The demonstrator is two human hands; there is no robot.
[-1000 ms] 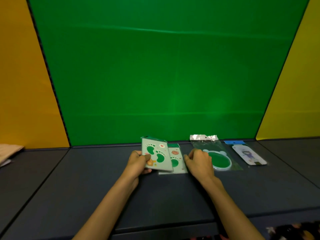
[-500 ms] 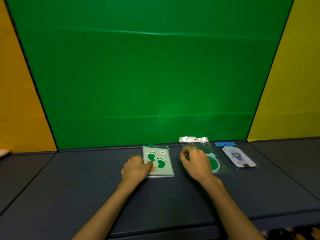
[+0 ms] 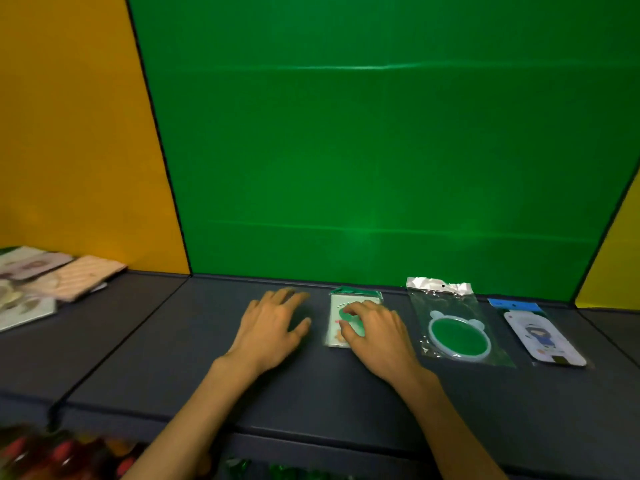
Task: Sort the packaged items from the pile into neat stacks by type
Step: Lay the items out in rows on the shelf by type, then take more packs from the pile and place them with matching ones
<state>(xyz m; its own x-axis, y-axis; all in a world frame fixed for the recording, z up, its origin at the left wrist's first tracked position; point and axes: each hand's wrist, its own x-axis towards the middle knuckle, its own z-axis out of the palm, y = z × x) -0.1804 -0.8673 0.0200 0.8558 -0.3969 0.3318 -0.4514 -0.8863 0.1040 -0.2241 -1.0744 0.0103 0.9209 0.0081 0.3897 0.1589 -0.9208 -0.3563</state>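
Three sorted spots run in a row along the far edge of the dark tabletop [image 3: 346, 393], each apart from the next. At the left of the row is the pale green footprint-card stack [image 3: 337, 323]; how many cards it holds cannot be told. In the middle lies one clear bag with a round green disc [image 3: 455, 332] in a white eared rim, its silver header toward the far wall. At the right lies one white figure card [image 3: 542, 336] in a sleeve with a blue header.

Two bare hands are over the tabletop. The right hand [image 3: 375, 332] lies on the footprint-card stack, fingers curled onto its face and covering most of the print; the grip is not clamped round anything. The left hand [image 3: 272, 325] is just left of that stack, fingers spread apart and empty, its fingertips blurred.

Far left, well apart from the row, the unsorted pile [image 3: 41, 285] of pale packets overlaps loosely; its count is unclear. Behind stand a green backdrop [image 3: 381, 150] and orange side panel [image 3: 69, 133]. Blurred colourful items [image 3: 62, 455] sit at the near left edge.
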